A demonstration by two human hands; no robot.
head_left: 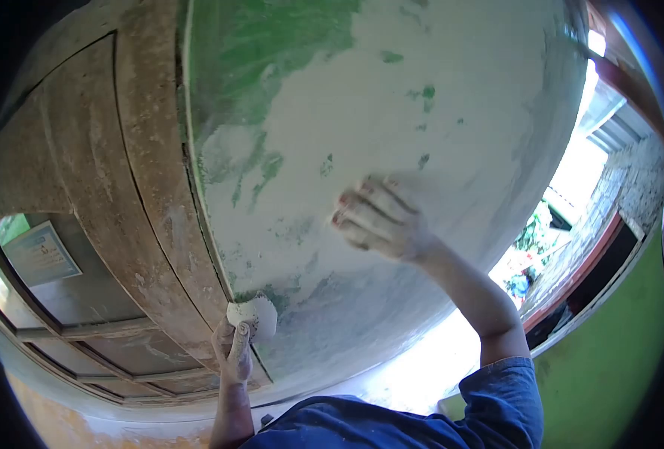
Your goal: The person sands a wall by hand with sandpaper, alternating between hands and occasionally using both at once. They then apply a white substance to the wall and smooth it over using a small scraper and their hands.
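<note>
In front of me is a green wall [436, 97] largely coated with a whitish layer, with green patches showing through. My right hand [380, 221], dusted white, lies against the middle of this wall with its fingers stretched out and slightly apart. The hand is a little blurred, and its palm side is hidden. Low at the wall's left edge, my left hand [234, 352] grips a white rounded piece [258, 316] with a rough, speckled upper edge. My thumb presses on its near face. White smears cover the fingers of both hands.
A weathered wooden frame [148, 150] runs along the wall's left edge. Left of it are window panes [96, 299] and a paper with a blue border [42, 253]. At right, a bright opening shows plants [534, 232] and a brick wall [612, 187], above a green wall [601, 352].
</note>
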